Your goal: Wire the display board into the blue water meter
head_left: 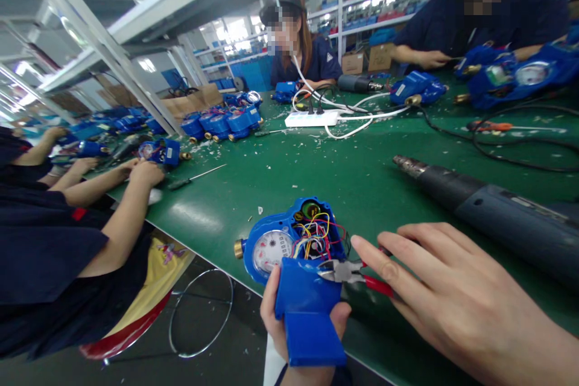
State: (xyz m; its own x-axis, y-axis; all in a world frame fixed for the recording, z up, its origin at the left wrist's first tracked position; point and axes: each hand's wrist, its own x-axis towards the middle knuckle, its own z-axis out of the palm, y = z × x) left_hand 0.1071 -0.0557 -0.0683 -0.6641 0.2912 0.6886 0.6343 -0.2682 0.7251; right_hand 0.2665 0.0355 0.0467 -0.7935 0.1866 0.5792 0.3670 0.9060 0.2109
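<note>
Loosely closed, the right grip [441,277] holds the red-handled cutters [346,271] in the head view, while the left grip [272,312] is wrapped round the blue cover [308,289] on the near side of the open meter [284,230], by the near edge of the surface [226,205]. Tips lie near the meter's wires [315,240], so I judge a slip could nick one, or tugging the cover could strain them.

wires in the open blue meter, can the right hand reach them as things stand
Probably yes: the right hand holds pliers close to the wires, and the open meter leaves them exposed, though the blue cover sits in front.
</note>
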